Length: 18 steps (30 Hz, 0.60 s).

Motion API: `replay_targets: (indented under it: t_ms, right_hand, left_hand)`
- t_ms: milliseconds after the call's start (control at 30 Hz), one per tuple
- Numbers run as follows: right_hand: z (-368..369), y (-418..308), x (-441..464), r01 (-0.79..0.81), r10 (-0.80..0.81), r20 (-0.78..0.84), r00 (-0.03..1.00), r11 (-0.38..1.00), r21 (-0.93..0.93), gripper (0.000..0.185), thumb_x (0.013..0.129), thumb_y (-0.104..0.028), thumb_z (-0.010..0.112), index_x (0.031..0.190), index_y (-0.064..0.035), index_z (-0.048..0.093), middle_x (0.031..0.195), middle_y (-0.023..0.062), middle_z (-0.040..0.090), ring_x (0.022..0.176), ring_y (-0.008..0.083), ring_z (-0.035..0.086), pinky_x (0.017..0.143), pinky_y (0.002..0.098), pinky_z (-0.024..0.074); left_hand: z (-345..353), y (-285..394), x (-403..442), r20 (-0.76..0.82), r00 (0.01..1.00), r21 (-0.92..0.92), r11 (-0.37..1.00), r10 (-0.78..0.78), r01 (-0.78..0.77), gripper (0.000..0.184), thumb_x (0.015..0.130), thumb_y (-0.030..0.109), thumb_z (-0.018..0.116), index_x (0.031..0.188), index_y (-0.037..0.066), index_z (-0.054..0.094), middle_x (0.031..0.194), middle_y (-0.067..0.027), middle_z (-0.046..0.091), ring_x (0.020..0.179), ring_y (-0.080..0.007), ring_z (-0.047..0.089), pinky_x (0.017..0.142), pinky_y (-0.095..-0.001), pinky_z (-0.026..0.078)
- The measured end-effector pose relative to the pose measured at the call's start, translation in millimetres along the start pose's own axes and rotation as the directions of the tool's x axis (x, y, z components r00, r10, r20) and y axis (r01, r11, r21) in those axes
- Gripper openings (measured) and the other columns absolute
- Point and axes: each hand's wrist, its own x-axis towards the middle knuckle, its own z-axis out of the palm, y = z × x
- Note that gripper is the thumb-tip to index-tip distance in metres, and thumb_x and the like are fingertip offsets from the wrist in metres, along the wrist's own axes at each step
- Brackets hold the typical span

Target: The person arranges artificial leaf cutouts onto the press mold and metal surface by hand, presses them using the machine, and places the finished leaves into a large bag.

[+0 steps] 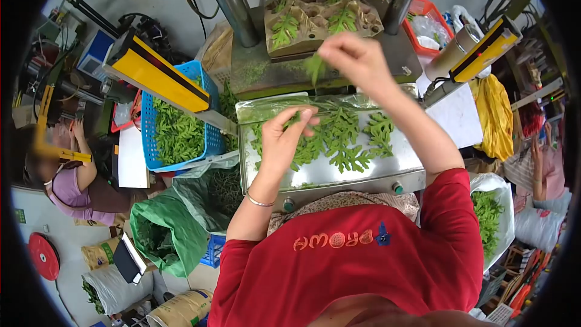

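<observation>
My right hand (pixel 358 63) is raised in front of the metal mould (pixel 315 36), its fingers pinched on a green leaf (pixel 315 69) that hangs down, partly blurred. Over the left part of the metal tray (pixel 248 151), my left hand (pixel 284 136) has thumb and fingers bent towards each other; whether anything is between them is too small to tell. Lobed green leaves (pixel 342 136) lie on the tray below both hands. More leaf shapes (pixel 284 29) rest on the mould.
A blue basket (pixel 216 118) full of leaves stands left, behind a yellow bar (pixel 158 72). Metal columns (pixel 233 6) flank the mould. Another yellow bar (pixel 487 48) and a red basket (pixel 445 15) are right. Green sacks (pixel 166 230) sit lower left. Other people (pixel 75 188) are at the sides.
</observation>
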Motion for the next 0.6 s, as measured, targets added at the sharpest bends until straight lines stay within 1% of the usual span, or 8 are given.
replay_targets:
  t_ms: [67, 100, 167, 333, 367, 500, 533, 600]
  right_hand:
    - [-22, -1, 28, 0.112, -0.114, -0.004, 0.993, 0.977, -0.181, 0.011, 0.080, -0.011, 0.064, 0.081, -0.0004, 0.066, 0.080, 0.0031, 0.062, 0.060, 0.0108, 0.049, 0.054, 0.0239, 0.0386]
    - [-32, 2, 42, 0.115, -0.118, -0.007, 0.993, 0.977, -0.177, 0.011, 0.080, -0.011, 0.064, 0.081, -0.0004, 0.066, 0.080, 0.0031, 0.062, 0.060, 0.0108, 0.049, 0.054, 0.0239, 0.0386]
    - [-46, 11, 69, 0.177, -0.086, 0.200, 0.976, 0.847, -0.502, 0.011, 0.082, -0.011, 0.063, 0.084, -0.0009, 0.066, 0.081, 0.0035, 0.062, 0.063, 0.0124, 0.050, 0.058, 0.0230, 0.0394]
    - [-36, 51, 119, 0.253, -0.043, 0.326, 0.944, 0.727, -0.638, 0.012, 0.081, -0.011, 0.061, 0.087, -0.0005, 0.065, 0.082, 0.0054, 0.062, 0.064, 0.0172, 0.052, 0.060, 0.0274, 0.0419]
    - [-32, 58, 124, 0.254, -0.044, 0.328, 0.944, 0.729, -0.635, 0.012, 0.081, -0.011, 0.061, 0.087, -0.0005, 0.065, 0.082, 0.0054, 0.062, 0.064, 0.0172, 0.052, 0.060, 0.0274, 0.0419]
    - [-15, 84, 131, 0.089, -0.005, 0.182, 0.983, 0.886, -0.455, 0.014, 0.080, -0.011, 0.059, 0.087, -0.0001, 0.063, 0.081, 0.0095, 0.063, 0.067, 0.0289, 0.056, 0.065, 0.0372, 0.0459]
    - [-13, 87, 129, 0.084, 0.001, 0.184, 0.983, 0.886, -0.456, 0.014, 0.080, -0.011, 0.059, 0.087, -0.0001, 0.063, 0.081, 0.0095, 0.063, 0.067, 0.0289, 0.056, 0.065, 0.0372, 0.0459]
    - [-11, 90, 119, 0.137, -0.112, 0.082, 0.990, 0.872, -0.469, 0.014, 0.081, -0.009, 0.058, 0.091, -0.0004, 0.063, 0.081, 0.0086, 0.062, 0.066, 0.0247, 0.054, 0.064, 0.0343, 0.0446]
  left_hand:
    - [-3, -3, 3, -0.009, 1.000, -0.072, 0.997, -0.025, 0.024, 0.017, 0.092, 0.012, 0.055, 0.102, 0.000, 0.062, 0.087, -0.0131, 0.066, 0.073, -0.0134, 0.062, 0.059, -0.0209, 0.046]
    - [-6, -5, 4, -0.016, 0.998, -0.150, 0.987, -0.059, 0.056, 0.019, 0.094, 0.013, 0.053, 0.104, 0.000, 0.060, 0.089, -0.0131, 0.065, 0.075, -0.0140, 0.062, 0.061, -0.0215, 0.047]
    - [-11, -8, 10, -0.022, 0.992, -0.302, 0.946, -0.128, 0.116, 0.023, 0.096, 0.016, 0.049, 0.110, 0.000, 0.058, 0.093, -0.0132, 0.065, 0.080, -0.0151, 0.063, 0.064, -0.0227, 0.047]
    - [-10, -15, 29, 0.086, 0.984, -0.288, 0.941, -0.157, 0.176, 0.029, 0.099, 0.019, 0.043, 0.117, -0.001, 0.052, 0.098, -0.0133, 0.063, 0.087, -0.0169, 0.063, 0.070, -0.0248, 0.048]
    - [-11, -15, 33, 0.083, 0.984, -0.287, 0.942, -0.158, 0.175, 0.029, 0.099, 0.019, 0.043, 0.117, -0.001, 0.052, 0.098, -0.0133, 0.063, 0.087, -0.0169, 0.063, 0.070, -0.0248, 0.048]
    - [-12, -14, 46, -0.004, 0.995, -0.341, 0.935, -0.105, 0.097, 0.027, 0.098, 0.017, 0.043, 0.115, -0.002, 0.053, 0.099, -0.0141, 0.064, 0.088, -0.0173, 0.063, 0.070, -0.0247, 0.049]
    - [-14, -15, 49, -0.004, 0.994, -0.344, 0.933, -0.111, 0.103, 0.027, 0.098, 0.017, 0.043, 0.115, -0.002, 0.053, 0.099, -0.0141, 0.064, 0.088, -0.0173, 0.063, 0.070, -0.0247, 0.049]
    - [-22, -15, 52, -0.051, 0.988, -0.355, 0.927, -0.148, 0.120, 0.026, 0.097, 0.016, 0.044, 0.113, -0.003, 0.054, 0.100, -0.0148, 0.064, 0.088, -0.0179, 0.063, 0.069, -0.0241, 0.048]
